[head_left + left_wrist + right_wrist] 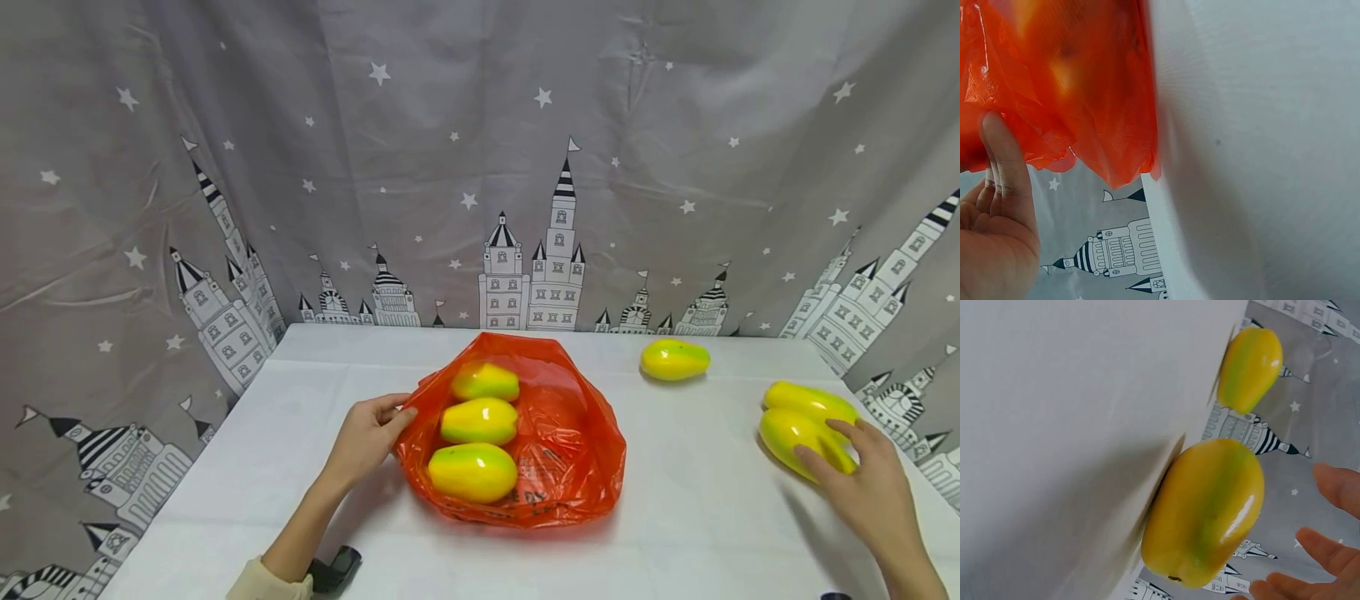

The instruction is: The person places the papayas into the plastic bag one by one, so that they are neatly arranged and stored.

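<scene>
Left hand: the left hand (369,437) pinches the left side of the red bag (558,417) between its thumb and fingers.
Red bag: it sits around the middle of the white table (690,517), with its wide mouth facing the near edge.
In the bag: three yellow and green fruits lie in a row on its left side. The first fruit (472,472) is closest to the near edge, the second fruit (480,421) is in the middle, and the third fruit (485,383) is deepest in. All three are just to the right of the left hand.
Right hand: the right hand (873,475) has its thumb and fingers spread apart over by the right edge of the table.
Front fruit: the front fruit (791,435) lies just past the right hand's fingertips and to the left of its palm. I cannot tell if they touch it.
Back fruit: the back fruit (813,400) lies just behind the front fruit, near the right edge.
Far fruit: the far fruit (675,360) lies alone near the far edge, left of the far right corner and well apart from both hands.
Cloth: a gray cloth (450,125) with stars and castles hangs behind the table.
</scene>
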Motion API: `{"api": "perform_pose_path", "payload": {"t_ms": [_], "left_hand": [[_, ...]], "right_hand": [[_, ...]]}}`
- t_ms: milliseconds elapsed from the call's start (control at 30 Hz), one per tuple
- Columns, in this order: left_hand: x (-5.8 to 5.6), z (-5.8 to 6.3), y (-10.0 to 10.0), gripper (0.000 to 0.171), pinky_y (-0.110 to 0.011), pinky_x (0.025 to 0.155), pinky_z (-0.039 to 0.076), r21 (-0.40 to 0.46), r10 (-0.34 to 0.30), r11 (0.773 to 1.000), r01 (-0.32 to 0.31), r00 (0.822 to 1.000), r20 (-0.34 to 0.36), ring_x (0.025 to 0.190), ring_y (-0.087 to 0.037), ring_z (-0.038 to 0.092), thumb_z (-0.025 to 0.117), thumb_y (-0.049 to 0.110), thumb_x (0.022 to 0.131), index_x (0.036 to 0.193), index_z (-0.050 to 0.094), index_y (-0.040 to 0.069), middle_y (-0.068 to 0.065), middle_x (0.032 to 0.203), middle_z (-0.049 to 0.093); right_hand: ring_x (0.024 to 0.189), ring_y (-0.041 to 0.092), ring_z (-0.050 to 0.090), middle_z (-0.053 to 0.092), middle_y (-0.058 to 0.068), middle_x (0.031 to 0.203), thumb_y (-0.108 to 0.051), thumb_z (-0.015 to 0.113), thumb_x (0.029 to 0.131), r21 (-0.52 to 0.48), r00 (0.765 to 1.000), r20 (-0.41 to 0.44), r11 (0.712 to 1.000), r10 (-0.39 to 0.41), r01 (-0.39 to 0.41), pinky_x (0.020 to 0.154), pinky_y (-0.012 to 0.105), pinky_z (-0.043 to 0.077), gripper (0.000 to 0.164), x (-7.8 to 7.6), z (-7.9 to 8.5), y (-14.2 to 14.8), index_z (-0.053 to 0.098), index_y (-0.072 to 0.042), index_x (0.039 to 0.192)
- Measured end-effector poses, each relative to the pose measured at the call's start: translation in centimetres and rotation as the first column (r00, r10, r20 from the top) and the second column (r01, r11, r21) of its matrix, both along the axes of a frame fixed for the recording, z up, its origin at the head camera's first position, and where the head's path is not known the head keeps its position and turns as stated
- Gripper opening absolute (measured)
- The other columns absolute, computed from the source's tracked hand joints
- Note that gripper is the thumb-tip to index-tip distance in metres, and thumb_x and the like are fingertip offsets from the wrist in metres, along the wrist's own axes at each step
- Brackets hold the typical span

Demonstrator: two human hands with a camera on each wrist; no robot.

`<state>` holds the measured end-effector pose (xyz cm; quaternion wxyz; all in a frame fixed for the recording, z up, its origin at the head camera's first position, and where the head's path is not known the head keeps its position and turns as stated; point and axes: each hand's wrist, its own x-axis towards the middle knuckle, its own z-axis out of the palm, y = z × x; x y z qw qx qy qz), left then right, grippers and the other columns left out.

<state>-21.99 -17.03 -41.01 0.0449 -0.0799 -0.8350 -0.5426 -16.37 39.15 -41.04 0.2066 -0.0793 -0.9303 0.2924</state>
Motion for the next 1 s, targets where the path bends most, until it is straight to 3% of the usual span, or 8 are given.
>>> {"api": "perform_pose_path", "payload": {"t_ms": [133, 267, 433, 533, 867, 1000], "left_hand": [[0.0, 0.0, 0.0, 0.031, -0.027, 0.053, 0.052, 0.002, -0.009, 1.0, 0.009, 1.0, -0.003, 0.055, -0.021, 0.059, 0.06, 0.013, 0.098, 0.122, 0.065, -0.006, -0.007, 0.074, 0.067], [0.0, 0.0, 0.0, 0.03, -0.027, 0.053, 0.052, -0.007, 0.0, 1.0, 0.0, 1.0, -0.001, 0.054, -0.021, 0.058, 0.06, 0.013, 0.098, 0.122, 0.065, -0.005, -0.007, 0.073, 0.067], [0.1, 0.1, 0.1, 0.031, -0.026, 0.053, 0.052, 0.0, 0.001, 1.0, -0.001, 1.0, 0.009, 0.054, -0.021, 0.058, 0.061, 0.013, 0.098, 0.123, 0.064, -0.005, -0.007, 0.073, 0.066], [0.2, 0.3, 0.2, 0.033, -0.026, 0.053, 0.051, 0.007, 0.0, 1.0, 0.0, 1.0, 0.016, 0.055, -0.021, 0.058, 0.061, 0.014, 0.098, 0.124, 0.064, -0.006, -0.008, 0.074, 0.066], [0.0, 0.1, 0.1, 0.033, -0.026, 0.053, 0.052, -0.002, 0.0, 1.0, 0.0, 1.0, 0.019, 0.054, -0.02, 0.058, 0.06, 0.013, 0.098, 0.125, 0.063, -0.006, -0.008, 0.075, 0.068], [0.0, 0.1, 0.2, 0.032, -0.026, 0.053, 0.052, -0.003, 0.0, 1.0, 0.0, 1.0, 0.015, 0.054, -0.019, 0.058, 0.061, 0.013, 0.098, 0.124, 0.063, -0.006, -0.007, 0.075, 0.068]], "right_hand": [[0.135, 0.063, 0.012, 0.01, 0.046, 0.147, -0.017, 0.064, 0.092, 0.024, 1.0, 0.017, 0.999, -0.025, 0.024, 0.109, 0.07, 0.009, 0.064, -0.3, -0.1, 0.1, 0.034, 0.022, 0.132], [0.132, 0.064, 0.016, 0.016, 0.049, 0.142, -0.015, 0.064, 0.093, 0.047, 0.999, 0.03, 0.999, 0.017, -0.018, 0.109, 0.069, 0.01, 0.07, -0.7, -0.4, 0.5, 0.026, 0.023, 0.138], [0.122, 0.068, 0.022, 0.019, 0.052, 0.136, -0.026, 0.063, 0.096, 0.04, 0.978, 0.185, 0.994, 0.093, -0.103, 0.102, 0.074, 0.016, 0.088, -1.2, -0.7, 1.1, 0.008, 0.023, 0.144], [0.118, 0.068, 0.025, 0.02, 0.053, 0.133, -0.032, 0.064, 0.096, 0.035, 0.961, 0.249, 0.99, 0.122, -0.135, 0.097, 0.077, 0.02, 0.092, -1.2, -0.8, 1.2, 0.008, 0.024, 0.142], [0.11, 0.065, 0.031, 0.032, 0.051, 0.121, -0.02, 0.072, 0.09, 0.068, 0.968, 0.139, 0.973, 0.209, -0.219, 0.09, 0.077, 0.023, 0.074, -1.1, -1.1, 1.2, 0.033, 0.023, 0.134], [0.104, 0.056, 0.042, 0.043, 0.044, 0.117, -0.014, 0.077, 0.085, 0.051, 0.963, 0.098, 0.965, 0.251, -0.257, 0.087, 0.069, 0.031, 0.064, -1.1, -1.3, 1.1, 0.041, 0.022, 0.125]]}}
